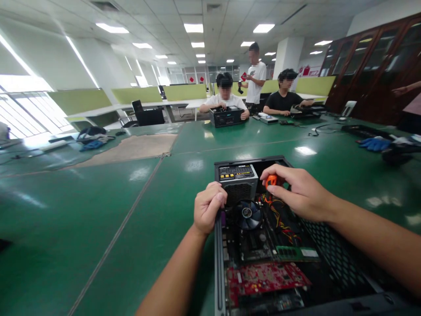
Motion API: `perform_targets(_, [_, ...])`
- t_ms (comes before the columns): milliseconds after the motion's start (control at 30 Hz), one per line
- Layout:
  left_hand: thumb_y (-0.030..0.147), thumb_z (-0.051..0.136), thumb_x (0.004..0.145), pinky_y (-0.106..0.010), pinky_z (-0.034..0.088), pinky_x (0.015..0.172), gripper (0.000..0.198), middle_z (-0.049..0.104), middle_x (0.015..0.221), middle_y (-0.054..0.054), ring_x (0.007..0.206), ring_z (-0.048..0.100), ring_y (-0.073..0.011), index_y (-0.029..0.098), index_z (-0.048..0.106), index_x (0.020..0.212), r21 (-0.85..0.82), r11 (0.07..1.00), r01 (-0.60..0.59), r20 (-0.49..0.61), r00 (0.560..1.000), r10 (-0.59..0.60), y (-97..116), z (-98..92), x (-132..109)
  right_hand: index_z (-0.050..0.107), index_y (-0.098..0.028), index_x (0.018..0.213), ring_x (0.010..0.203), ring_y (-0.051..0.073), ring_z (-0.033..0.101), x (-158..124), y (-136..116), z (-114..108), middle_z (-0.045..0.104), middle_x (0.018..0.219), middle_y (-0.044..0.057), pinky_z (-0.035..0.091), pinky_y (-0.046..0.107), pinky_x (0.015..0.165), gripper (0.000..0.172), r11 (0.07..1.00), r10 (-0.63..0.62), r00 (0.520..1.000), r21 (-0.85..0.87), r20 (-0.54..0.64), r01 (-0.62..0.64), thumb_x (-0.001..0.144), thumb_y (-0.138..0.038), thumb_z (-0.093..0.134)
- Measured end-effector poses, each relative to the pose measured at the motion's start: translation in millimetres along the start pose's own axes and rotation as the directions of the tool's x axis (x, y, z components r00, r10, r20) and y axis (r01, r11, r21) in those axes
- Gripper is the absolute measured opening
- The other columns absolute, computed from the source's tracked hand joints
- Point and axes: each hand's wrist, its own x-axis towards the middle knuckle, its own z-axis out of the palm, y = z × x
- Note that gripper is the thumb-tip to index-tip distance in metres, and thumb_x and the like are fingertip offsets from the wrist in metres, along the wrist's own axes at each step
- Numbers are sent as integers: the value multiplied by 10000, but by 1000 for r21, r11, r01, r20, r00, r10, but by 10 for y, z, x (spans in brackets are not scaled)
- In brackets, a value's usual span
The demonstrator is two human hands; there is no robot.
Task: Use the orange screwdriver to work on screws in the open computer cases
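An open black computer case [217, 245] lies on the green table in front of me. Inside it are a grey power supply [237, 180], a round CPU fan [249, 214], a green memory stick [296, 253] and a red expansion card [266, 277]. My left hand [208, 210] is closed on the case's left wall beside the power supply. My right hand [297, 191] pinches the orange handle of a screwdriver [271, 180] just right of the power supply. Its shaft is hidden. Yellow and red wires [279, 215] run under that hand.
The green table [98, 210] stretches wide to my left, with a worn brown patch [138, 147]. Two seated people and one standing person work at the far end, one with another black case [226, 117]. Blue gloves [375, 143] lie at the right.
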Motion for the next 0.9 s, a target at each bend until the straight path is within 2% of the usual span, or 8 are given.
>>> perform_targets(167, [346, 429, 987, -420, 443, 865, 464, 542, 572, -2, 584, 512, -154, 207, 454, 546, -4, 1000, 6, 16, 1000, -6, 49, -38, 39, 622, -208, 1079, 801, 191, 597, 21, 23, 24, 669, 900, 15, 434, 327, 743, 170, 999, 31, 999, -11, 44, -30, 918, -201, 568])
perform_targets(400, [388, 418, 986, -420, 450, 835, 481, 537, 569, -8, 583, 501, -161, 215, 442, 538, 15, 1000, 24, 15, 1000, -24, 44, -25, 21, 614, -204, 1106, 831, 192, 606, 31, 21, 57, 672, 928, 25, 444, 331, 764, 177, 999, 39, 995, -10, 93, -38, 941, -202, 552])
perform_targets(500, [380, 423, 986, -416, 445, 832, 477, 537, 572, -8, 591, 504, -161, 214, 443, 539, 9, 1000, 24, 13, 1000, -24, 43, -26, 16, 637, -210, 1066, 758, 186, 596, 35, 9, 67, 664, 880, 18, 443, 320, 704, 152, 997, 36, 994, -73, 99, -29, 934, -284, 626])
perform_targets(633, [373, 435, 983, -412, 442, 835, 468, 539, 575, -7, 599, 511, -162, 211, 454, 544, -6, 1000, 20, 15, 1000, -20, 38, -25, 14, 679, -209, 958, 759, 196, 589, 35, 9, 72, 657, 868, 30, 445, 331, 691, 211, 985, -50, 997, -164, 63, 60, 880, -396, 737])
perform_targets(767, [357, 443, 981, -405, 439, 843, 460, 534, 580, -2, 597, 507, -155, 206, 456, 547, -18, 1000, 10, 12, 1000, -10, 39, -22, 15, 665, -204, 1129, 831, 202, 629, 15, 11, 61, 682, 968, 59, 494, 345, 757, 201, 986, -113, 989, -113, 94, 123, 941, -272, 640])
perform_targets(900, [370, 438, 982, -409, 442, 849, 461, 535, 581, -4, 600, 508, -159, 208, 457, 551, -10, 1000, 20, 13, 1000, -20, 43, -26, 15, 644, -209, 1184, 901, 200, 656, -33, -37, 56, 706, 1063, 69, 519, 335, 808, 244, 984, -173, 985, -33, -4, 173, 949, -272, 644])
